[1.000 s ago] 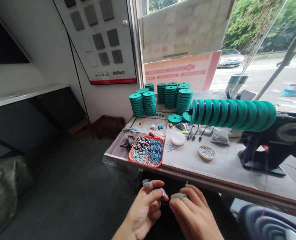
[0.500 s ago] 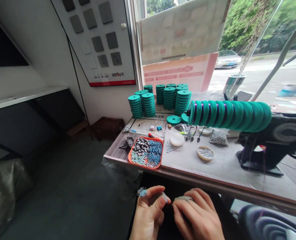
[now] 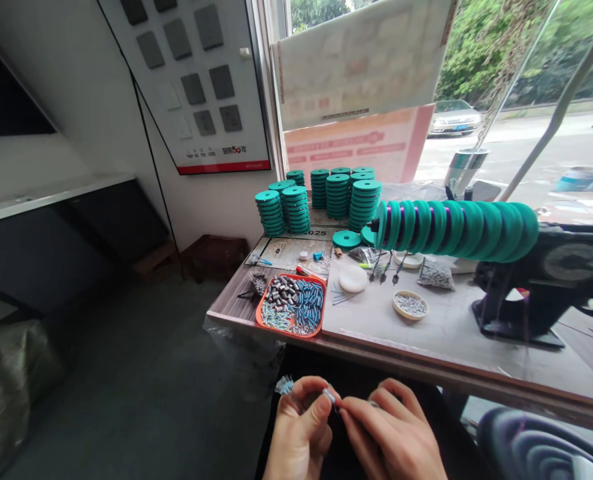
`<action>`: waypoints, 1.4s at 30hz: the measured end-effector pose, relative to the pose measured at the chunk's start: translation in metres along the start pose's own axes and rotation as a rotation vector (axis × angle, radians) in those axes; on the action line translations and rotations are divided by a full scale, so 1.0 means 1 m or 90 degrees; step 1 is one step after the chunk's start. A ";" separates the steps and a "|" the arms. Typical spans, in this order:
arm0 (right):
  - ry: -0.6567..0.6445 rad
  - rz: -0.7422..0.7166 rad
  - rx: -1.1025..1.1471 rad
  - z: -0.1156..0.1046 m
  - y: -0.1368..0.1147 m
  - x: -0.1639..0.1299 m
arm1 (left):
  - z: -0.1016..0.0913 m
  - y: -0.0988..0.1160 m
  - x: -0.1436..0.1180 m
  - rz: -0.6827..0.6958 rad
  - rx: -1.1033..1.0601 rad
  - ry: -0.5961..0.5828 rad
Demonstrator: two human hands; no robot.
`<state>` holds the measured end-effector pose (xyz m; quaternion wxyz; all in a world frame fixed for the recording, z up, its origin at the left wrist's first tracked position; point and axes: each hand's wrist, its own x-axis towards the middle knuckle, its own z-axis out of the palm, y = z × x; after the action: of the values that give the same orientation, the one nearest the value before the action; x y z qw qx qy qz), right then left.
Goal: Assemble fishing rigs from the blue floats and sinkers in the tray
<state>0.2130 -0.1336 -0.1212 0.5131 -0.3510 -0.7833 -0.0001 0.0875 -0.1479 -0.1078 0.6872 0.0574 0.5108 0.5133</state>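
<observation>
Left hand [image 3: 301, 433] pinches small blue-grey capped piece [image 3: 329, 396] at bottom centre; right hand [image 3: 391, 437] fingertips touching it from right, grip unclear.

- Your left hand [image 3: 301, 433] sits low at the near edge, fingers curled, thumb and forefinger pinched together and pointing right.
- Your right hand [image 3: 393, 437] lies just beside it, back upward, fingertips [image 3: 345, 415] meeting the left hand's pinch.
- Both wrists run off the near edge.
</observation>
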 end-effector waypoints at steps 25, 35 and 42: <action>0.012 0.006 -0.009 0.003 -0.001 -0.005 | -0.002 -0.003 0.001 0.044 0.058 -0.019; -0.001 -0.025 -0.011 0.005 0.001 -0.004 | -0.018 -0.009 0.008 0.239 0.240 -0.001; -0.031 -0.024 -0.031 0.001 0.004 -0.003 | -0.009 0.003 0.001 0.271 0.270 -0.006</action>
<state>0.2152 -0.1323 -0.1256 0.4853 -0.3483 -0.8017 -0.0207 0.0787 -0.1496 -0.1101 0.5394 0.3078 0.5799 0.5274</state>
